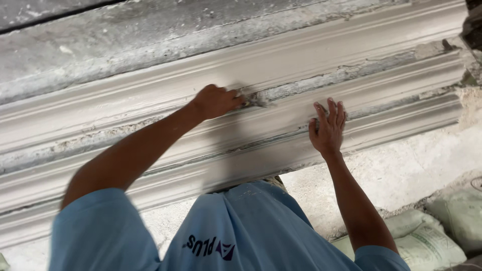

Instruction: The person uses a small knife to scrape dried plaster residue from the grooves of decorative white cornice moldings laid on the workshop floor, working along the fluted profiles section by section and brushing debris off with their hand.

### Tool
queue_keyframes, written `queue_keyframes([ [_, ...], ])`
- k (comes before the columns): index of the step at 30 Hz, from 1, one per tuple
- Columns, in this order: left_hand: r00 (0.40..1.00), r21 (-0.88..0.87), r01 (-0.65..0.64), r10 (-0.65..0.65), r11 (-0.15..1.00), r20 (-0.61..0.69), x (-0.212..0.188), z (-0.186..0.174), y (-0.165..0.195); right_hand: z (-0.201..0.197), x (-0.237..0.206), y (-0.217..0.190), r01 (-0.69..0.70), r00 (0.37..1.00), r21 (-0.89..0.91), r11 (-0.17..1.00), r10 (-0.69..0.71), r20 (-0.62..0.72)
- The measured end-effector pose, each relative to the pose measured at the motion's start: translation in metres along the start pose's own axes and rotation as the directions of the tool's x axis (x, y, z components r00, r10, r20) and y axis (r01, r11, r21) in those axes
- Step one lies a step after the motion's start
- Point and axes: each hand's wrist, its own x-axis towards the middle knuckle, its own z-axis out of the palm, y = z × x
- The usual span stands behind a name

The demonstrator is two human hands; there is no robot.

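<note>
A long grey-white plaster cornice moulding [351,65] with several stepped ridges runs across the view. My left hand [216,100] is closed around a small tool [253,99] whose tip presses into a rough, cracked groove [321,80] of the moulding; the tool is mostly hidden and blurred. My right hand [329,125] lies flat on a lower ridge of the moulding, fingers spread and pointing up, holding nothing. My light blue shirt [236,231] fills the bottom of the view.
Pale green-white filled sacks [427,241] lie at the bottom right on a rough concrete surface [401,165]. A rough grey slab [100,45] sits above the moulding. The moulding's right end [459,85] is broken and crumbly.
</note>
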Motion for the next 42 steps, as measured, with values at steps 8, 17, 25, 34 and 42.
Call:
queue_keyframes([
  [8, 0.998, -0.047, -0.030, 0.032, 0.998, 0.052, 0.048, -0.027, 0.014, 0.000, 0.000, -0.003, -0.026, 0.999, -0.009, 1.000, 0.026, -0.039],
  [17, 0.970, -0.066, -0.122, 0.105, 0.990, -0.218, 0.149, -0.072, 0.050, -0.009, -0.002, -0.004, -0.042, 0.996, 0.013, 0.999, 0.043, -0.074],
  [25, 0.995, -0.037, -0.066, 0.063, 0.997, -0.079, 0.138, -0.065, 0.047, -0.006, 0.007, 0.006, -0.062, 0.998, 0.038, 0.997, 0.062, -0.004],
  [34, 0.969, -0.011, -0.084, 0.079, 0.996, -0.235, 0.347, -0.123, 0.123, -0.010, 0.004, 0.111, -0.044, 0.999, 0.190, 0.981, 0.044, 0.005],
  [42, 0.992, -0.010, -0.090, 0.089, 0.996, -0.095, 0.363, -0.120, 0.131, -0.072, 0.036, 0.357, -0.207, 0.966, -0.138, 0.969, 0.180, -0.187],
])
